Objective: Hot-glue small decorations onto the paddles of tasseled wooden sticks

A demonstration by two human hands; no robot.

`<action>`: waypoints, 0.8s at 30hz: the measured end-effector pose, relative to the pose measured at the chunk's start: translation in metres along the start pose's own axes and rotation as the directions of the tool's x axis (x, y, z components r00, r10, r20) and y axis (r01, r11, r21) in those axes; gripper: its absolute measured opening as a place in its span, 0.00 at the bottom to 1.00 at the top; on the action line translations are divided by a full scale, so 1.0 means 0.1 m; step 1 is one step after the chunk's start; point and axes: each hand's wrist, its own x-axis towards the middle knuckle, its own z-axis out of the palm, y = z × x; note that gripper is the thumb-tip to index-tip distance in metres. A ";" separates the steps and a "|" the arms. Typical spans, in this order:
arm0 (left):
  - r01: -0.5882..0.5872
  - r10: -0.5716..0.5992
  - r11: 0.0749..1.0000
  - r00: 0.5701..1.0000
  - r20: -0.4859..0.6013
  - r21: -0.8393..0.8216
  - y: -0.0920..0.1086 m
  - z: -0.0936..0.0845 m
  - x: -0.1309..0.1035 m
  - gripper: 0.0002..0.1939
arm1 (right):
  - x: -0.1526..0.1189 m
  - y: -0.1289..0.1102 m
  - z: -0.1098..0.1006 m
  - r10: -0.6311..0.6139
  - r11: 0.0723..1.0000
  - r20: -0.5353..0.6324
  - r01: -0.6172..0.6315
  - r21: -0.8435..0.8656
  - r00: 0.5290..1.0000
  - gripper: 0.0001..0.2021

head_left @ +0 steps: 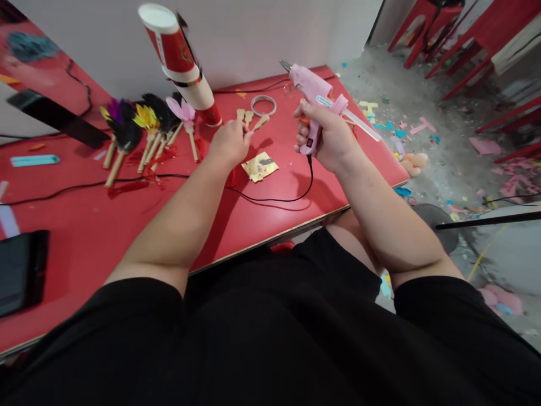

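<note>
My right hand (332, 132) is wrapped round the handle of a pink hot glue gun (313, 84), fingers by its orange trigger. The gun's metal nozzle points away to the upper left, and a translucent glue stick (363, 125) sticks out of its back. My left hand (231, 142) is closed in a pinch at the end of a small tan paddle-shaped piece (262, 122). Similar tan pieces (245, 117) lie just beyond its fingers. A yellowish square (260, 167) with a dark smear lies on the red table (270, 220) between my hands.
Feather-topped sticks (146, 132) lie left of my hand, near a tilted stack of paper cups (169, 45). A silvery ring (263, 105) lies behind the tan pieces. The gun's black cord (274, 200) crosses the table. A dark phone-like device (23, 270) lies at left; scraps litter the floor (380, 73).
</note>
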 end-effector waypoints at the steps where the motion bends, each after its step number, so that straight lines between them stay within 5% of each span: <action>1: 0.008 -0.008 0.993 1.000 -0.001 -0.121 0.05 -0.04 -0.11 0.16 | 0.00 0.00 0.01 0.003 1.000 -0.007 -0.003 0.010 1.000 0.34; 3: 0.116 -0.097 0.889 0.993 0.065 -0.444 0.16 -0.12 -0.42 0.16 | -0.03 -0.01 0.03 -0.001 1.000 -0.023 0.001 0.002 1.000 0.32; 5: 0.279 -0.135 0.659 0.957 0.255 -0.698 0.27 -0.18 -0.78 0.19 | -0.11 -0.01 0.08 -0.032 0.999 -0.033 0.031 -0.037 0.999 0.31; 7: 0.400 -0.119 0.437 0.913 0.389 -0.805 0.36 -0.21 -1.11 0.17 | -0.22 -0.03 0.15 -0.088 0.990 -0.008 0.087 -0.114 0.996 0.29; 9: 0.463 -0.100 0.319 0.884 0.456 -0.827 0.42 -0.23 -1.34 0.16 | -0.35 -0.05 0.22 -0.143 0.958 0.039 0.148 -0.246 0.989 0.25; 17: 0.535 0.064 0.316 0.812 0.580 -0.783 0.45 -0.15 -1.59 0.29 | -0.61 0.03 0.32 -0.254 0.746 0.144 0.288 -0.600 0.957 0.22; 24: 0.448 0.201 0.336 0.825 0.528 -0.829 0.43 -0.04 -1.68 0.32 | -0.64 0.10 0.18 -0.225 0.676 0.106 0.234 -0.699 0.968 0.35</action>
